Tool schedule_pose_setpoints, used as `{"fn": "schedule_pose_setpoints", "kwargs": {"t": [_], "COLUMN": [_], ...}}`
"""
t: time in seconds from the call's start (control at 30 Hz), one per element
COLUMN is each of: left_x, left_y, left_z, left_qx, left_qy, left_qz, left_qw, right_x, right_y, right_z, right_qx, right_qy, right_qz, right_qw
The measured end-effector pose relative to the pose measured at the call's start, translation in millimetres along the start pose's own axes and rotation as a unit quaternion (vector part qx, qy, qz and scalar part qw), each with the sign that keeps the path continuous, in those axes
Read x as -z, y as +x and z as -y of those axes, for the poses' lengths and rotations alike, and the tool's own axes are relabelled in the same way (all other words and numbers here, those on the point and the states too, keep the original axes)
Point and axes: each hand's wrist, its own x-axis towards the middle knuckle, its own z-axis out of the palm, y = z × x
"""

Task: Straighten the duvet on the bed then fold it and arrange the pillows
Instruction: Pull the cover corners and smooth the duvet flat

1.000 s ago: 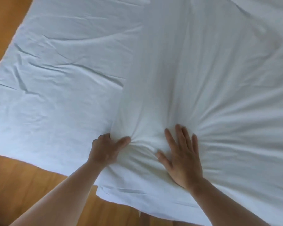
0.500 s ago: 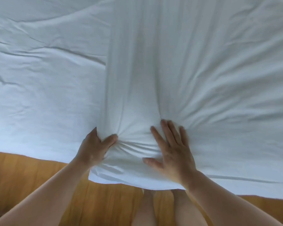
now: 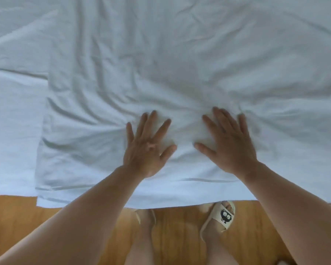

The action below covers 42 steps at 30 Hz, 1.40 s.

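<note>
Duvet, white and creased, lies spread over the bed, its left edge on the bare sheet and its near edge overhanging the wooden floor. Both hands, left hand and right hand, press flat on it near that edge (fingers spread wide, gripping nothing). A cream slipper stands below.

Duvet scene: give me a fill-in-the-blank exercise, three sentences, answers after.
The left hand and right hand both lie flat on the white ____, which overlaps the sheet. The floor is made of ____. The slipper with the cartoon face is on the person's ____ foot.
Missing words: duvet; wood; right.
</note>
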Motion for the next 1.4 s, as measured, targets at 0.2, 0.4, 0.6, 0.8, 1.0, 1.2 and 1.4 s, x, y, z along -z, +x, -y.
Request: {"fn": "schedule_pose_setpoints", "kwargs": {"t": [0.2, 0.4, 0.6, 0.8, 1.0, 1.2, 1.4], "left_x": [-49.7, -21.4, -45.1, -71.9, -61.9, -66.3, -81.1], "left_y": [-43.7, 15.4, 109.0, 126.1, 152.9, 113.4, 93.7], "left_z": [-71.2, -192.0, -384.1, -400.0, -397.2, -399.7, -393.0], "left_qx": [-0.013, -0.092, -0.196, -0.225, -0.247, -0.332, -0.339], "left_qy": [0.083, 0.022, 0.124, 0.216, 0.122, 0.063, 0.035], "left_qz": [0.025, 0.062, 0.155, 0.066, 0.075, 0.066, 0.061], "left_qw": [0.996, 0.994, 0.960, 0.948, 0.958, 0.939, 0.938], "right_x": [-41.0, 14.7, 37.4, 6.2, -2.7, 5.0, 4.3], "right_y": [-143.4, -152.7, -121.7, -122.9, -125.9, -184.4, -180.4], "right_z": [-99.6, -205.5, -396.8, -432.1, -418.5, -424.8, -416.7], "right_qx": [-0.055, -0.135, -0.378, -0.464, -0.417, -0.439, -0.450], "right_qy": [0.043, 0.122, 0.151, 0.280, 0.331, 0.386, 0.332], "right_qz": [0.106, -0.065, -0.017, -0.034, -0.061, 0.014, 0.077], "right_qw": [0.992, 0.981, 0.913, 0.840, 0.844, 0.811, 0.826]}}
